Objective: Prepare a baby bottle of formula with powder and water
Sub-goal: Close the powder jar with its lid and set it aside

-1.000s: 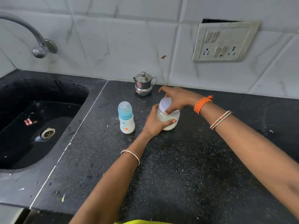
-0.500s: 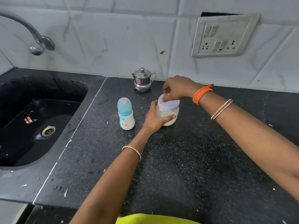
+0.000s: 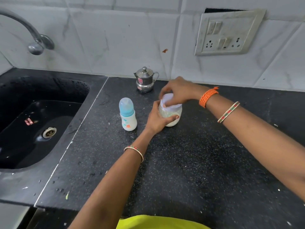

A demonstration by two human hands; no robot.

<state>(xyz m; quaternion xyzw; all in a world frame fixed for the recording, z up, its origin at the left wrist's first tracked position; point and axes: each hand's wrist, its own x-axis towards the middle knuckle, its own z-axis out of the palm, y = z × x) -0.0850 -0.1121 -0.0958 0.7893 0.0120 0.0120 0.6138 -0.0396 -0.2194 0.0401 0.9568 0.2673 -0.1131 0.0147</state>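
We held the powder jar (image 3: 171,116) on the black counter (image 3: 189,162), a little behind the middle of it and just right of the baby bottle (image 3: 127,115). Our left hand (image 3: 156,120) wrapped around the jar's lower left side, the thumb lying across its front, so the grip there was closed on the jar. Our right hand (image 3: 179,91) came in from the right and sat over the jar's pale lid (image 3: 170,103), fingers curled down around its rim and gripping it; the lid looked tilted, its left edge raised, though we could not tell whether it was free of the jar. The jar showed whitish powder through its clear wall. The baby bottle stood upright with its blue cap on, close to our left hand but apart from it. Behind both, near the tiled wall, stood a small steel pot (image 3: 145,80) with its lid on. The sink (image 3: 33,123) lay to the left under the tap (image 3: 35,45), and a switch plate (image 3: 228,33) hung on the wall.
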